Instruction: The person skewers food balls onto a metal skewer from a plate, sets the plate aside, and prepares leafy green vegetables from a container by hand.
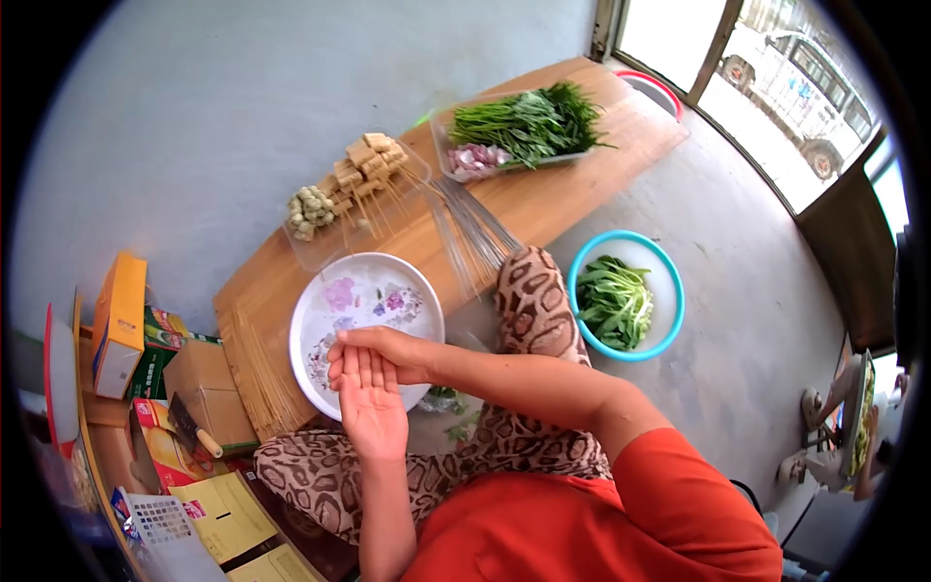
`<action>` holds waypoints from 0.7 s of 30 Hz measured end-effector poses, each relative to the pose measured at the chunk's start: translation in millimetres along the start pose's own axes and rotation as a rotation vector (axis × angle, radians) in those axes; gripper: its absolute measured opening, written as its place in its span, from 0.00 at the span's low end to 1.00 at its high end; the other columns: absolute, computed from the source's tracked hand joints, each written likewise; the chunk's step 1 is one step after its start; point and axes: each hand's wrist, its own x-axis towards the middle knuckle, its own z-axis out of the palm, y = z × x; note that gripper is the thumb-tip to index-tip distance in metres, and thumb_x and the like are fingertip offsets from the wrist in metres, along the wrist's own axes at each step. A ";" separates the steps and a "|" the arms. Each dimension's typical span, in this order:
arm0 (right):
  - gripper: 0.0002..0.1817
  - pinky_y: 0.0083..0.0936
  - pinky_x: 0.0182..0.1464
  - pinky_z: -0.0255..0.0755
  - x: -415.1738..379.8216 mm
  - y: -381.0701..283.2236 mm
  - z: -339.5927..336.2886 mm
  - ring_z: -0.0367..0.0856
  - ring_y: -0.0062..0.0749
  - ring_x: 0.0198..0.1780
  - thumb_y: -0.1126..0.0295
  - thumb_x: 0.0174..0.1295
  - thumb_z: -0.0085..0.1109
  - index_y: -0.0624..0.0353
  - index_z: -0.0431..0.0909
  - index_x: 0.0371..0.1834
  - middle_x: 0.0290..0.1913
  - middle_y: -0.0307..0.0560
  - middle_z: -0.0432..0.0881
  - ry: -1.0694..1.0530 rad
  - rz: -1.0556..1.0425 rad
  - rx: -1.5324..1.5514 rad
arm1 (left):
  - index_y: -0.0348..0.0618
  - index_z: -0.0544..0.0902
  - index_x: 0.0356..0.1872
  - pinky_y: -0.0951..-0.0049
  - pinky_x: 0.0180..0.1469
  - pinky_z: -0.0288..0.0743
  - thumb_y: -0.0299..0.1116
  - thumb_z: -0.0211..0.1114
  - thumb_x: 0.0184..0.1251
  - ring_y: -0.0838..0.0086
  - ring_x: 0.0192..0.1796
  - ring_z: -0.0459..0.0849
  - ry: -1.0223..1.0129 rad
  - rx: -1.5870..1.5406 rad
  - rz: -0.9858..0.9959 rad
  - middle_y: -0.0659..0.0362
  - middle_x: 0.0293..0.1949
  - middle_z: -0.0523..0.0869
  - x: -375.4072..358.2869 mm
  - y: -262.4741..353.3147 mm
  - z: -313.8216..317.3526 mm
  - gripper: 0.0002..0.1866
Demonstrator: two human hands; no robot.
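My left hand [375, 417] is palm up with its fingers stretched out, above the near rim of a white basin [299, 364] with a flower pattern inside. Across its fingertips lies my right hand [396, 351], coming in from the right with a finger straight; its other fingers are partly hidden. The hands touch, and nothing shows in either palm. The basin stands on a wooden board [267, 281]. Behind it is a clear tray [310, 254] with tan blocks [364, 167] on sticks and small pale-green knotted pieces [309, 211].
Thin bamboo sticks [254, 373] and metal skewers [475, 228] lie on the board. A tray [441, 145] holds greens [533, 121] and purplish pieces [477, 157]. Leafy greens [616, 301] fill a blue-rimmed basin [677, 310]. A knife [194, 427] is by boxes; another person [853, 436] is far right.
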 end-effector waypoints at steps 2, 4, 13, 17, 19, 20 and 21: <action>0.18 0.33 0.44 0.80 4.6 2.7 -9.5 0.83 0.40 0.37 0.57 0.69 0.47 0.64 0.74 0.38 0.34 0.53 0.82 0.093 -0.009 0.038 | 0.32 0.50 0.71 0.67 0.74 0.46 0.38 0.43 0.75 0.66 0.74 0.52 -0.022 0.171 0.020 0.51 0.73 0.51 3.0 -10.2 1.9 0.30; 0.18 0.33 0.35 0.81 5.3 3.9 -10.7 0.82 0.41 0.29 0.57 0.68 0.48 0.62 0.73 0.30 0.27 0.52 0.81 0.221 -0.026 0.062 | 0.29 0.51 0.70 0.68 0.74 0.46 0.36 0.43 0.75 0.66 0.74 0.52 -0.078 0.514 0.125 0.51 0.73 0.51 2.4 -18.9 -0.4 0.29; 0.22 0.35 0.20 0.71 -1.2 3.6 -14.4 0.73 0.38 0.16 0.53 0.68 0.47 0.55 0.66 0.19 0.16 0.45 0.72 0.316 -0.106 0.060 | 0.31 0.63 0.66 0.63 0.68 0.56 0.34 0.46 0.71 0.56 0.69 0.63 -0.297 1.651 0.527 0.45 0.66 0.66 -3.3 -25.4 -7.9 0.25; 0.24 0.30 0.25 0.71 -2.6 2.6 -20.8 0.70 0.37 0.17 0.52 0.67 0.47 0.56 0.65 0.17 0.15 0.46 0.70 0.382 -0.121 0.086 | 0.36 0.64 0.67 0.59 0.68 0.57 0.35 0.49 0.70 0.48 0.68 0.63 -0.437 1.689 0.590 0.41 0.66 0.65 0.5 -25.3 -25.5 0.26; 0.24 0.27 0.25 0.68 2.6 -2.9 -27.6 0.70 0.35 0.19 0.51 0.67 0.47 0.56 0.66 0.18 0.16 0.45 0.70 0.379 -0.190 0.153 | 0.35 0.64 0.67 0.58 0.67 0.57 0.34 0.52 0.69 0.46 0.68 0.63 -0.497 1.798 0.535 0.40 0.66 0.63 2.6 -23.9 -36.5 0.26; 0.23 0.27 0.25 0.67 3.8 -9.3 -30.4 0.69 0.33 0.20 0.52 0.68 0.47 0.55 0.67 0.19 0.17 0.44 0.70 0.419 -0.207 0.129 | 0.32 0.63 0.66 0.57 0.67 0.57 0.26 0.56 0.64 0.47 0.68 0.62 -0.530 1.854 0.548 0.41 0.67 0.62 3.1 -23.7 -44.0 0.28; 0.23 0.25 0.25 0.71 9.3 -11.0 -44.0 0.75 0.30 0.19 0.49 0.68 0.44 0.53 0.72 0.22 0.18 0.41 0.76 0.407 -0.237 0.090 | 0.32 0.63 0.66 0.57 0.67 0.57 0.26 0.56 0.64 0.47 0.68 0.62 -0.524 1.852 0.570 0.41 0.67 0.62 1.5 -20.7 -41.5 0.28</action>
